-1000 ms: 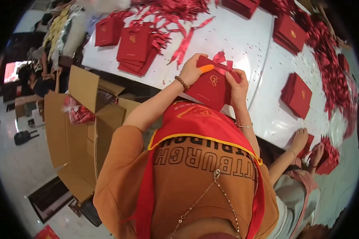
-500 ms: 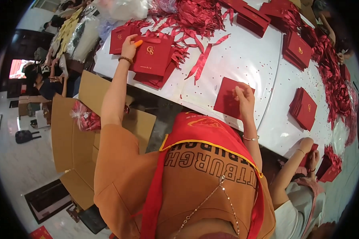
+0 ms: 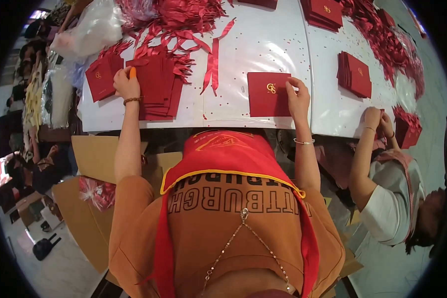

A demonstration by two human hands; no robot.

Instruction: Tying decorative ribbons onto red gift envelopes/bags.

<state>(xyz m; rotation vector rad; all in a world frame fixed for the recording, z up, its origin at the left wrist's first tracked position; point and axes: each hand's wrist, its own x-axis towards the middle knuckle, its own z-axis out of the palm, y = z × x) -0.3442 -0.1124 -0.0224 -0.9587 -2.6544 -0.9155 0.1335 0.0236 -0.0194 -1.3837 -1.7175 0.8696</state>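
Note:
A flat red paper bag [image 3: 263,105] with a gold emblem lies near the table's front edge. My right hand [image 3: 299,102], a bangle at its wrist, is at the bag's right edge, thumb and fingertips drawn together on it. Further left, my left hand [image 3: 127,85] is closed at the left edge of a pile of flat red paper bags [image 3: 156,94], plain sides up. One of its digits wears an orange finger cover. A second stack of red bags [image 3: 102,82] lies left of that hand, emblem up. Part of the grip is hidden behind my left fingers.
Loose red ribbons [image 3: 188,17] heap at the back, with a pair of strips [image 3: 213,64] between the piles. Other bag stacks [image 3: 355,74] stand right. A co-worker's hands [image 3: 375,121] work there. Open cardboard boxes [image 3: 89,208] are below left; plastic wrapping [image 3: 92,30] lies far left.
The view has turned and shifted. The emblem on the bag by my right hand now shows. The emblem beside my left hand is out of sight, and plain red sides show on that pile.

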